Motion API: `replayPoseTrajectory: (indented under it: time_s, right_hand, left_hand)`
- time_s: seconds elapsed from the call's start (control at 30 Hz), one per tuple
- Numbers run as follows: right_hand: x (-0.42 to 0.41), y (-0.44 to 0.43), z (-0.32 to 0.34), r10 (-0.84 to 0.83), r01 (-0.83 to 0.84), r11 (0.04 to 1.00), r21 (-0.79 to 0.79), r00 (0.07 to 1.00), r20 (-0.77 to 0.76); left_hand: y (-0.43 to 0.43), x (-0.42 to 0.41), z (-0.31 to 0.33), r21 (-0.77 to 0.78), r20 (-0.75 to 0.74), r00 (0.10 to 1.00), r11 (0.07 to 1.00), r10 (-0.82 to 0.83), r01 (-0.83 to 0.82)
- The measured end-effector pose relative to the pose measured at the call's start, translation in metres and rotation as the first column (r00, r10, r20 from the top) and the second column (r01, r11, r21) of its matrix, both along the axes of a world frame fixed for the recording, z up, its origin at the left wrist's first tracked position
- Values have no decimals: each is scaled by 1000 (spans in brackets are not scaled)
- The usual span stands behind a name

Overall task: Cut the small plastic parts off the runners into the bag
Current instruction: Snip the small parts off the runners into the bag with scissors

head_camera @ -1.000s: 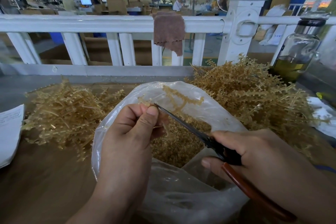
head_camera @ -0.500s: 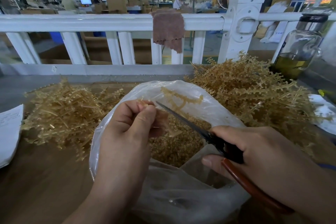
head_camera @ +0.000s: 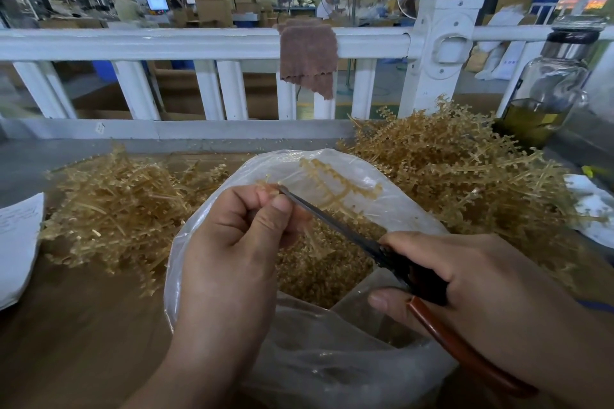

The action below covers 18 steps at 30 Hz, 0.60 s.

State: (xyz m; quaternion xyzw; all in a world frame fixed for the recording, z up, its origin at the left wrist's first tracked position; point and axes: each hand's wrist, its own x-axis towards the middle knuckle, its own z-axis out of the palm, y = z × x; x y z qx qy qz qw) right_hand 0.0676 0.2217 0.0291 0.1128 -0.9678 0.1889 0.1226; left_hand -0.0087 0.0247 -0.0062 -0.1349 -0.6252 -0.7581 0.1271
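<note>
My left hand [head_camera: 229, 242] pinches a small tan plastic runner [head_camera: 267, 188] between thumb and fingers, above the open mouth of a clear plastic bag [head_camera: 392, 206]. My right hand [head_camera: 465, 279] grips scissors [head_camera: 335, 222] with a black pivot and red-brown handles; the blade tips reach the runner at my left fingertips. Cut tan parts [head_camera: 325, 272] fill the bottom of the bag. Another runner piece [head_camera: 335, 188] lies against the bag's far wall.
A heap of tan runners [head_camera: 113, 209] lies at the left and a bigger heap [head_camera: 448, 169] at the right on the brown table. White paper [head_camera: 16, 242] at the left edge, a glass bottle [head_camera: 548, 93] at far right, a white railing [head_camera: 199, 43] with a brown cloth [head_camera: 307, 56] behind.
The scissor blades have stayed at the runner in my left fingers. Both hands have shifted only slightly over the bag.
</note>
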Motion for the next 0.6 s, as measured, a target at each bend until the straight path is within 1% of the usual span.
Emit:
replayPoseTrajectory:
  time_s: [0.2, 0.37, 0.6]
  right_hand:
    - [0, -1, 1, -35, 35, 999, -7, 999, 0]
    - [0, -2, 2, -39, 40, 999, -6, 999, 29]
    - [1, -1, 3, -38, 38, 999, -13, 998, 51]
  left_hand:
    - [1, 1, 2, 22, -10, 1000, 1000, 17, -16]
    - [-1, 1, 1, -55, -14, 999, 998, 37, -38]
    - [-1, 0, 2, -39, 7, 1000, 999, 22, -22]
